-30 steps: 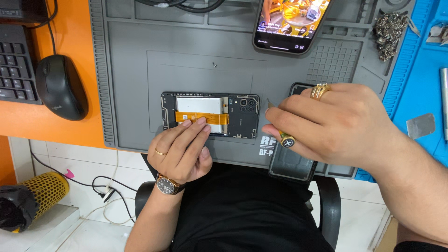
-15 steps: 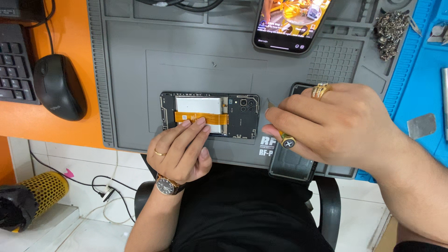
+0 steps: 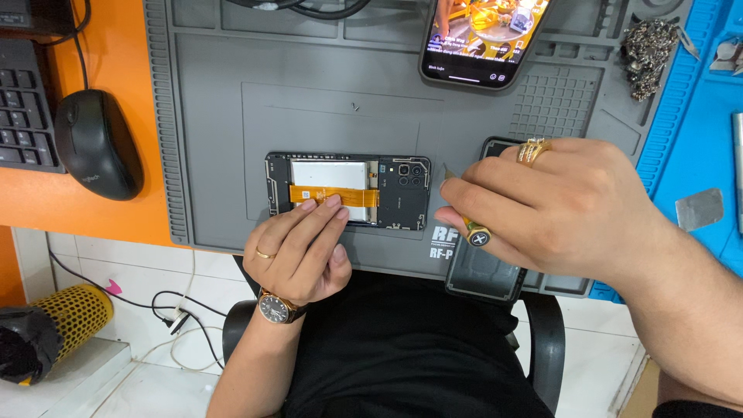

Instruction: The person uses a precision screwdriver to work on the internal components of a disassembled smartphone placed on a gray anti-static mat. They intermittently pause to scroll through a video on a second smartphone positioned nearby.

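An opened black phone [image 3: 402, 192] lies back-up on the grey work mat [image 3: 309, 116], showing its silver battery, an orange flex cable and the camera block. My left hand [image 3: 298, 251] rests at the phone's near edge, with two fingertips pressing on the orange cable. My right hand [image 3: 557, 205] is closed around a small screwdriver [image 3: 474, 232]; its tip points toward the phone's right end, just short of it. The right hand partly covers a black phone back cover [image 3: 484, 275] lying on the mat's near right corner.
A second phone [image 3: 480, 39] with a lit screen lies at the mat's far edge. A black mouse [image 3: 97, 143] and keyboard [image 3: 23, 108] sit on the orange desk at left. A pile of small metal parts [image 3: 648, 54] and a blue mat [image 3: 696, 147] are at right.
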